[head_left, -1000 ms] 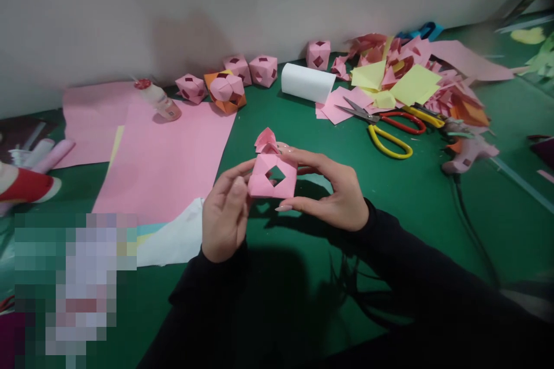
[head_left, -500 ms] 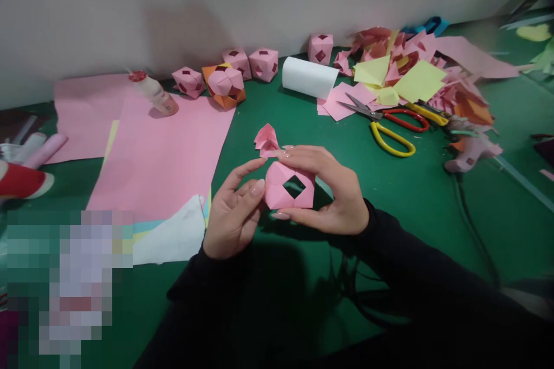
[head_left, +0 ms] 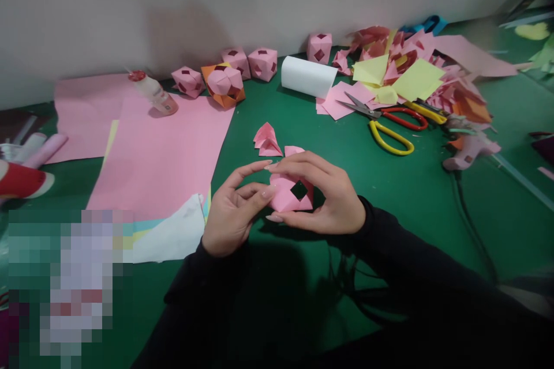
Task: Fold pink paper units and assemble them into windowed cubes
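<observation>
Left sleeve [head_left: 190,294], lower left of centre, and right sleeve [head_left: 415,265], lower right: long, plain, black. Right hand [head_left: 331,193]: ringless, with long, tapered fingernails [head_left: 274,218].

It's pink for the folded paper piece [head_left: 285,195], green on the table [head_left: 415,202], black on both sleeves [head_left: 402,242]! Far right, scissors [head_left: 374,115] sporting red and yellow handles; left, a red cup [head_left: 19,180], seemingly white-edged.
</observation>
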The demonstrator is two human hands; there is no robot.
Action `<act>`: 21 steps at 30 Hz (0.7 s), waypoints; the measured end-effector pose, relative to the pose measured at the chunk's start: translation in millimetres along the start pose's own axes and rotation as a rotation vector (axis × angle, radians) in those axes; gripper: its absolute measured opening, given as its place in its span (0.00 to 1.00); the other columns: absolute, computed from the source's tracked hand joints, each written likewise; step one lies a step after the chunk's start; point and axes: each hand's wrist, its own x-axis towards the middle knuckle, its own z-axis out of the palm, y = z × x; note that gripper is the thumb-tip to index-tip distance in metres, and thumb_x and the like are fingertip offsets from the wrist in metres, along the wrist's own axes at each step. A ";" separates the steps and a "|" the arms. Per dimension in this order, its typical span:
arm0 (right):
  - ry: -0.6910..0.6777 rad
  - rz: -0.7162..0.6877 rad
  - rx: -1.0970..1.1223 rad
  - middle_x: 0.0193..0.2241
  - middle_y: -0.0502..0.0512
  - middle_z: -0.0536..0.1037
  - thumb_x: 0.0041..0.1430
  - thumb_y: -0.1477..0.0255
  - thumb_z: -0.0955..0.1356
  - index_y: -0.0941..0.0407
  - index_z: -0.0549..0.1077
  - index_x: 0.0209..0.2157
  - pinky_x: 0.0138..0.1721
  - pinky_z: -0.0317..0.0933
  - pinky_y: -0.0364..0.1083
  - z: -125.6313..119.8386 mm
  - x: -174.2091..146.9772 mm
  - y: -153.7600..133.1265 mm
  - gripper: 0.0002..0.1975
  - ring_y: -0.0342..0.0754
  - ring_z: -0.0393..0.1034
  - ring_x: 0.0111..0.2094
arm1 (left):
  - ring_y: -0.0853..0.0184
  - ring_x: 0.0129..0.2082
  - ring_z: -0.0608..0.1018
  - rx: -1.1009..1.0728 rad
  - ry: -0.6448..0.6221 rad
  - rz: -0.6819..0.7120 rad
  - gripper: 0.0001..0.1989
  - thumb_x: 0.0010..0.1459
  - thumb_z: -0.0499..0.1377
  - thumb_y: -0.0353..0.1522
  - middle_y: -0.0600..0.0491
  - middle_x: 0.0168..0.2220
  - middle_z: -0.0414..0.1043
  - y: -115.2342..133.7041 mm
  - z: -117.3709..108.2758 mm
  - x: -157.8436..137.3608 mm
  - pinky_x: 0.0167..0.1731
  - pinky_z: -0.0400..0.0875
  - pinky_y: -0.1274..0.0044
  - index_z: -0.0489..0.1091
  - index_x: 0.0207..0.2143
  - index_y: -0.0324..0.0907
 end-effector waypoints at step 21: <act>-0.019 -0.025 -0.014 0.53 0.63 0.78 0.51 0.62 0.78 0.55 0.70 0.57 0.56 0.68 0.53 -0.7 -1.1 0.9 0.34 0.54 0.74 0.54 | 0.74 0.22 0.73 -0.124 -0.113 -0.024 0.26 0.50 0.71 0.35 0.58 0.24 0.73 -22.8 -17.6 7.3 0.24 0.68 0.81 0.73 0.53 0.46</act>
